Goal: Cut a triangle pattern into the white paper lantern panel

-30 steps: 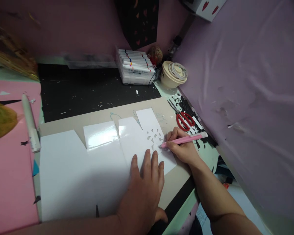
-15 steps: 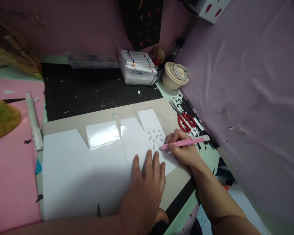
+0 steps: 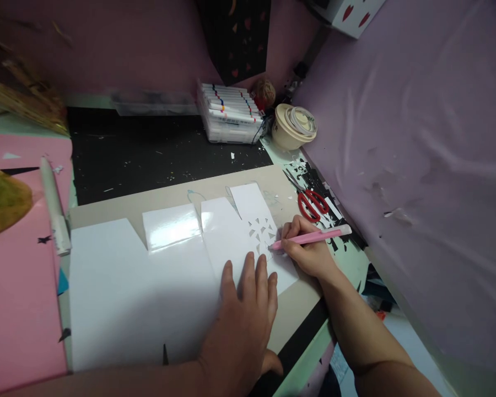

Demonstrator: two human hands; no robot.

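On the white card, the left hand lies splayed — the right hand clamped around a pink pen.

My table, pale green and for the most part covered.
At my left lies a pink sheet; in the middle, a black sheet, sprinkled with tiny bits. A beige board lies partly over the black one, nearer to me. At the back stand a clear tray and a marker box; what is directly under the box, I cannot tell. To the right, a cream tub stands on the green, and black and white scraps lie there, with scissors among them.
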